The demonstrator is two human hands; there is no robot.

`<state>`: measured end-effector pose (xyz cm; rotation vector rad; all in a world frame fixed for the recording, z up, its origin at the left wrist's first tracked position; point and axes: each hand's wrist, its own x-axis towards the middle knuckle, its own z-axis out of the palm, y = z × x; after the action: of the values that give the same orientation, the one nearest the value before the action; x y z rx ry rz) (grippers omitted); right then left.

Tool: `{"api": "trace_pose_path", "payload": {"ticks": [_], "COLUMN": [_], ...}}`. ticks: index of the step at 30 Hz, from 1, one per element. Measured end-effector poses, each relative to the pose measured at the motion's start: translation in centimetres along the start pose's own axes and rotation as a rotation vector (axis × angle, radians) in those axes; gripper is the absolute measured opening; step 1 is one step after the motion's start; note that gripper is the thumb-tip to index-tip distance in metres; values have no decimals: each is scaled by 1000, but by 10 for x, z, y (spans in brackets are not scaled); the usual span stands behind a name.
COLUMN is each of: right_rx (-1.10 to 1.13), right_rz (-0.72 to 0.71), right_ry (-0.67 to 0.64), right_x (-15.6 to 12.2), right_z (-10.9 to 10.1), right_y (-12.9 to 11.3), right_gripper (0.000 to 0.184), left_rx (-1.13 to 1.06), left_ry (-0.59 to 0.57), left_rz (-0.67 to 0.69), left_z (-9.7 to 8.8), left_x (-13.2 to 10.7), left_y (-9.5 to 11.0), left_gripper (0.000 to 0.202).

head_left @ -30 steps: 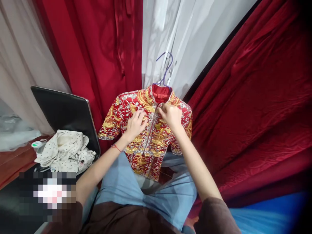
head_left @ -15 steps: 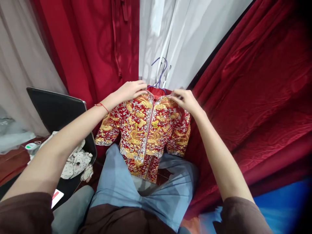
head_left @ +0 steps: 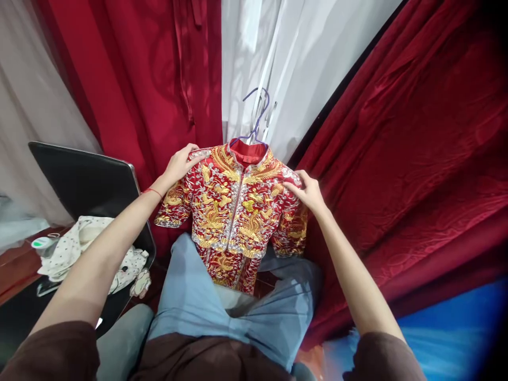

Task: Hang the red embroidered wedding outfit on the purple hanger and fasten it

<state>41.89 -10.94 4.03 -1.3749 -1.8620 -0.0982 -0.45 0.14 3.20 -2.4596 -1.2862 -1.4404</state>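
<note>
A red jacket (head_left: 238, 206) with gold and silver embroidery hangs upright on a purple hanger (head_left: 262, 114), facing me between my knees. Its collar stands up around a red lining, and its front is closed. My left hand (head_left: 180, 166) grips the shoulder on the left, thumb across the front and other fingers over the top. On the opposite shoulder, my right hand (head_left: 308, 191) pinches the cloth, its thumb pointing inward. Below the jacket's hem shows a matching embroidered red and gold skirt (head_left: 226, 270).
A black chair (head_left: 83, 180) stands at the left, with a white spotted cloth bag (head_left: 75, 248) and a small white round item (head_left: 43, 243) by it. Red curtains (head_left: 416, 148) flank white drapes (head_left: 317, 58) behind the jacket. Blue material (head_left: 456, 328) lies at lower right.
My hands have moved apart from the collar out to the shoulders. The collar, earlier folded down under my fingers, now stands up and the shoulders are spread wider.
</note>
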Motion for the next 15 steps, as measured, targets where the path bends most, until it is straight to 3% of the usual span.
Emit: {"api": "trace_pose_path", "payload": {"ticks": [3, 6, 11, 15], "right_rx": [-21, 22, 319, 378], "right_rz": [42, 55, 208, 277], "right_ry": [101, 173, 33, 87], "right_x": [2, 16, 13, -10], "right_z": [1, -1, 3, 12], "right_y": [6, 1, -1, 5], "right_gripper": [44, 53, 57, 53], "left_rx": [57, 74, -235, -391], "left_ry": [38, 107, 70, 93], "left_rz": [60, 52, -117, -192], "left_z": [-7, -9, 6, 24], "left_x": [5, 17, 23, 11], "left_y": [6, 8, -7, -10], "left_gripper": [32, 32, 38, 45]}}
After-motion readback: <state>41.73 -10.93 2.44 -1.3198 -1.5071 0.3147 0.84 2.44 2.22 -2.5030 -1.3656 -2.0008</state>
